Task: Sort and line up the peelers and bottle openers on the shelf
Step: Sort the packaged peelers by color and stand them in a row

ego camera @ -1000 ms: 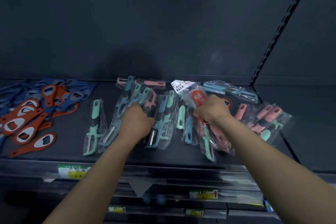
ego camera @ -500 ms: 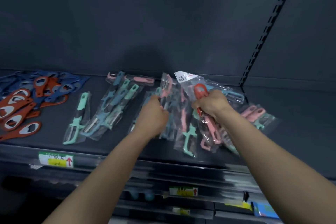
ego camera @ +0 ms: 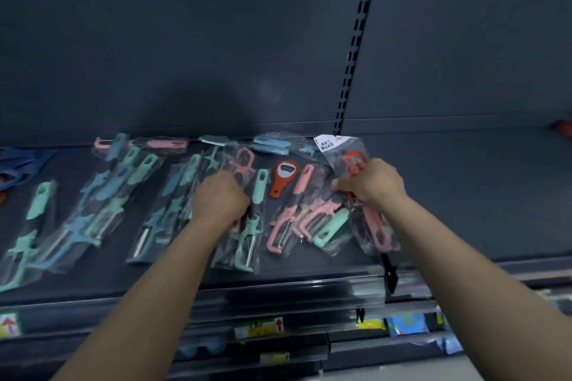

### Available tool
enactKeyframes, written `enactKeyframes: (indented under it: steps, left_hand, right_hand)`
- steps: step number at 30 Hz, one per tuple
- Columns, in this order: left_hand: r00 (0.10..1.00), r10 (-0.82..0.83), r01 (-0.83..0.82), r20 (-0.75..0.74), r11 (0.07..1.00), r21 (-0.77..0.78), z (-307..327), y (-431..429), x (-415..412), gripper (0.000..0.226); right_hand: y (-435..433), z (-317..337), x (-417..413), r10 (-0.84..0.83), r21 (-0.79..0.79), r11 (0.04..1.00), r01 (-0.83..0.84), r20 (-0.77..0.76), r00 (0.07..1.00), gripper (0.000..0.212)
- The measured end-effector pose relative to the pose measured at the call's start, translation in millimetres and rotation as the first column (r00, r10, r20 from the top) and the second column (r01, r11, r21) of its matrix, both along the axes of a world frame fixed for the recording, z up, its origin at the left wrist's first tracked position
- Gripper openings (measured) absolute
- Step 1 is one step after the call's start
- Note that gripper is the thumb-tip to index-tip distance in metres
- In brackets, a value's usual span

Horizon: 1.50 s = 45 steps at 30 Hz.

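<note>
Bottle opener lies between bagged peelers on shelf.

We count one orange bottle opener lying loose among the bagged peelers, with a few blue bottle openers bunched at the left edge, too cut off to number. The bagged peelers overlap so much that we cannot fix a total; well over a dozen show. We see two hands, left and right.
</note>
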<state>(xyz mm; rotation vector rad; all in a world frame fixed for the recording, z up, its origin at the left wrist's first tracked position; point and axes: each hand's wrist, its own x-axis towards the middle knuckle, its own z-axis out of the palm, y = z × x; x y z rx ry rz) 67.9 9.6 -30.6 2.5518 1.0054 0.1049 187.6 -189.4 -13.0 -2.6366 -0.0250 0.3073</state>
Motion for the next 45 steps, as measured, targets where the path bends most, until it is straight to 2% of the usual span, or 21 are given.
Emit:
enactKeyframes:
  steps: [2,4,7,10,14,18,23,26,28,30,34,37,40,42,45]
  left_hand:
    - [0.998,0.009,-0.009,0.063,1.0,-0.008,-1,2,0,0.027]
    - [0.996,0.012,-0.013,0.092,1.0,0.014,-2,5,1,0.027]
    - [0.998,-0.034,0.032,0.046,0.999,0.044,-1,13,4,0.013]
    - [0.997,-0.075,0.075,-0.004,0.997,0.02,2,18,7,0.014]
    - [0.99,-0.138,0.138,-0.005,0.989,-0.053,4,19,7,0.02]
    - [0.992,-0.12,0.126,0.04,0.976,-0.177,6,27,3,0.019]
    - [0.99,-0.074,0.107,0.117,0.947,-0.302,12,38,2,0.012]
    - [0.986,-0.086,0.136,0.146,0.916,-0.378,16,45,1,0.02]
    - [0.98,-0.092,0.164,0.175,0.871,-0.463,20,49,-3,0.029]
    - [0.969,-0.106,0.207,0.224,0.843,-0.496,26,51,-10,0.025]
    - [0.951,-0.126,0.242,0.281,0.87,-0.43,38,43,-14,0.019]
    - [0.945,-0.191,0.301,0.264,0.824,-0.48,38,22,-8,0.016]
    - [0.939,-0.273,0.342,0.209,0.799,-0.495,24,-7,-4,0.02]
    - [0.945,-0.282,0.326,0.165,0.84,-0.433,14,-19,-1,0.03]
    - [0.936,-0.347,0.352,0.067,0.898,-0.263,6,-28,2,0.041]
  right_hand:
    - [4,-4,-2,-0.001,-0.042,0.999,0.002,0.027,1.0,0.077]
    - [12,-5,-4,0.016,-0.091,0.996,-0.012,0.043,0.999,0.082]
    - [24,-3,-5,0.017,-0.11,0.994,-0.014,0.029,0.999,0.073]
    - [32,-3,-4,-0.038,-0.095,0.995,0.042,0.042,0.998,0.051]
    - [39,-4,-7,-0.085,-0.053,0.995,0.086,0.021,0.996,0.052]
    - [36,-3,-9,-0.119,-0.001,0.993,0.119,0.023,0.993,0.021]
    - [40,-2,-18,-0.114,-0.048,0.992,0.114,0.012,0.993,0.033]
    - [53,-3,-21,-0.09,-0.101,0.991,0.09,0.01,0.996,0.026]
    - [61,-2,-22,-0.102,-0.08,0.992,0.101,-0.006,0.995,0.02]
    - [67,-3,-22,-0.118,-0.044,0.992,0.117,-0.004,0.993,0.018]
    - [75,-2,-25,-0.096,-0.059,0.993,0.097,0.033,0.995,0.018]
    - [78,2,-28,-0.068,-0.114,0.991,0.071,0.029,0.997,0.02]
    - [72,5,-30,-0.109,-0.073,0.991,0.109,-0.005,0.994,0.016]
    - [65,5,-31,-0.143,-0.002,0.99,0.143,-0.027,0.989,0.015]
    - [59,4,-35,-0.153,0.033,0.987,0.155,-0.047,0.987,0.028]
